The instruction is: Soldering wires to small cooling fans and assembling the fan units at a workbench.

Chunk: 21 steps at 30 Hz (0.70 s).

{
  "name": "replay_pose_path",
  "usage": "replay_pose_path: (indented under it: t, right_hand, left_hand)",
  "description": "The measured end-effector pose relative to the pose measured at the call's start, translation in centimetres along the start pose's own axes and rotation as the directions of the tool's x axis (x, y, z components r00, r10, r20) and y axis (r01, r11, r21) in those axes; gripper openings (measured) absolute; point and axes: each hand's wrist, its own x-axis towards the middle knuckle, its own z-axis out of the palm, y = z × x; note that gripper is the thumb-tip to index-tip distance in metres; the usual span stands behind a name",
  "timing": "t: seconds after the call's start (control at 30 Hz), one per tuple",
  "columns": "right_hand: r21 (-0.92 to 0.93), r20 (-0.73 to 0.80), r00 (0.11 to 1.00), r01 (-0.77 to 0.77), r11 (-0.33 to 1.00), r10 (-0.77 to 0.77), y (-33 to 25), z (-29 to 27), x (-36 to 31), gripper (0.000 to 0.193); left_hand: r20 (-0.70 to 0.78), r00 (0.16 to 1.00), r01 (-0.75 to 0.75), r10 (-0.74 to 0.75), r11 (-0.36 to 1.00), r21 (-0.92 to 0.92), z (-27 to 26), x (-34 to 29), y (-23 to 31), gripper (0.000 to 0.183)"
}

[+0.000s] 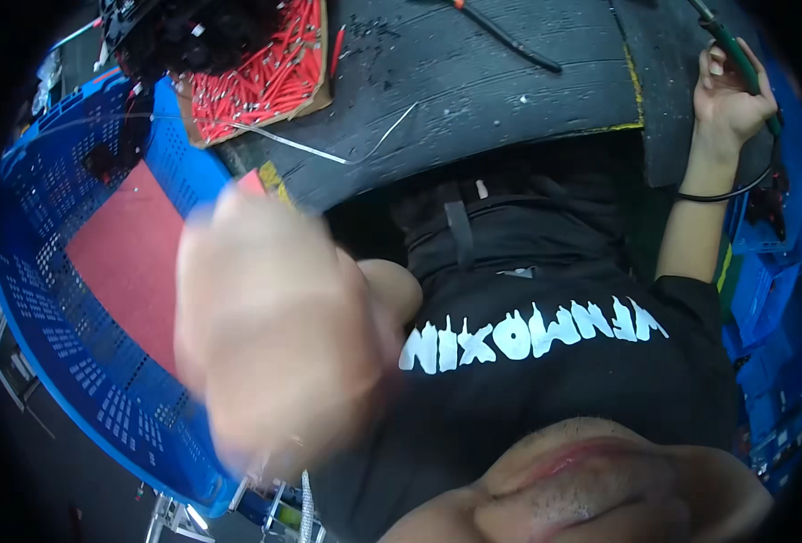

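Observation:
My left hand (279, 317) is raised close to the camera, large and smeared by motion; its fingers cannot be made out, nor whether anything is in it. At the upper right, my right hand (729, 101) is closed around the green handle of a soldering iron (737, 63). A black cord (752, 187) runs from the handle and loops past my right forearm. On the dark worktop (473, 109) lies a thin silvery wire (297, 145), bent near its end. Farther back rests a hand tool with a black grip (514, 42), only partly in view.
A cardboard box (321, 101) of red tube-like pieces with metal tips stands at the worktop's left, beside a black heap (193, 36). A large blue perforated basket (84, 371) holds a red sheet (134, 253). Blue bins (763, 299) stand at the right.

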Motion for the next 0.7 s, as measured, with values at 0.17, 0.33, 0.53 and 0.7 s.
replay_pose_path:
  t: [0.17,0.33,0.53,0.7]
  right_hand:
    - [0.031,0.042,0.999,-0.020,0.999,0.018,0.8,0.5,-0.2,0.049]
    - [0.001,-0.004,1.000,-0.013,1.000,0.013,0.4,1.7,-0.3,0.049]
    - [-0.246,-0.001,0.999,0.044,0.968,-0.045,-1.0,3.8,-2.0,0.051]
    - [-0.349,0.115,0.993,0.077,0.934,-0.039,-3.4,4.9,-0.1,0.054]
  left_hand:
    - [0.239,0.929,0.078,-0.283,0.781,0.620,3.0,-2.8,-3.1,0.033]
    - [0.307,0.920,0.072,-0.244,0.875,0.478,2.5,-5.9,-6.4,0.026]
    - [-0.114,0.967,0.230,-0.226,0.973,0.017,4.9,-1.8,-3.1,0.031]
    - [-0.105,0.986,-0.101,0.131,0.963,0.251,8.6,6.8,-4.9,0.019]
